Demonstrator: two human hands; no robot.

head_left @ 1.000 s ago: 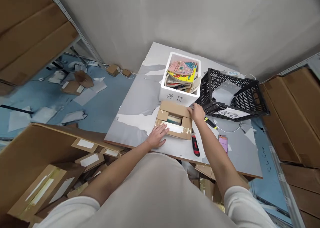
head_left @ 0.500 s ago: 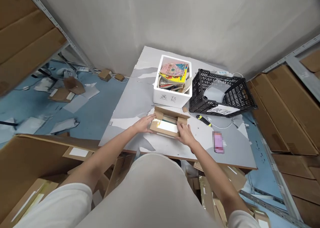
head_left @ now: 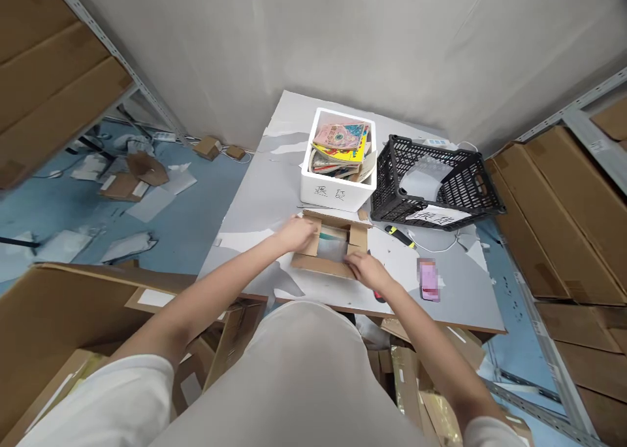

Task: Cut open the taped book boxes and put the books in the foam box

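Note:
A small cardboard box (head_left: pixel 323 264) lies on the table before me with its flaps folded out. Inside it shows a clear plastic-wrapped item (head_left: pixel 332 248) with a teal edge, its kind unclear. My left hand (head_left: pixel 296 234) is closed at the box's left side flap, fingertips curled over it. At the right front corner, my right hand (head_left: pixel 368 269) pinches the edge of the front flap. A red and black object (head_left: pixel 378 296) is mostly hidden under my right wrist.
Behind the box stands a white foam box (head_left: pixel 337 192) holding several books (head_left: pixel 343 143). A black plastic crate (head_left: pixel 392 202) is to its right. A yellow-black utility knife (head_left: pixel 400 236) and a pink phone (head_left: pixel 429 280) lie on the grey table (head_left: pixel 249 202). Stacked cartons (head_left: pixel 553 218) flank the right side.
The front flap with the white label has been swung down toward me, uncovering the contents. My left hand has moved up and right onto the left flap; my right hand has shifted slightly right and down.

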